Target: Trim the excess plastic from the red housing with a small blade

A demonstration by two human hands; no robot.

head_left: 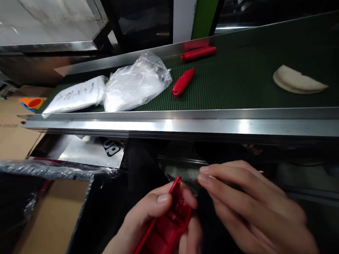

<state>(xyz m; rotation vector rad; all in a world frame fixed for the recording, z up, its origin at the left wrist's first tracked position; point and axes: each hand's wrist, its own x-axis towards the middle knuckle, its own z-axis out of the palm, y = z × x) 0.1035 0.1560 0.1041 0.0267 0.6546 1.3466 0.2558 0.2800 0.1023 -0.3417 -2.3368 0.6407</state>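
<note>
My left hand is wrapped round a red plastic shell piece, at the bottom middle. The piece is hollow, with ribs inside and a narrow tip pointing up and away. Its lower end runs out of view. To the right of it, apart from the piece, my right hand has its fingertips pressed together; whatever is between them, if anything, is hidden. Beyond my hands, two red plastic parts of similar colour lie on the green conveyor belt.
Clear bags with white contents lie on the belt's left. A pale half-round piece is on its right. A metal rail edges the belt. A lined box stands lower left, near orange and blue cups.
</note>
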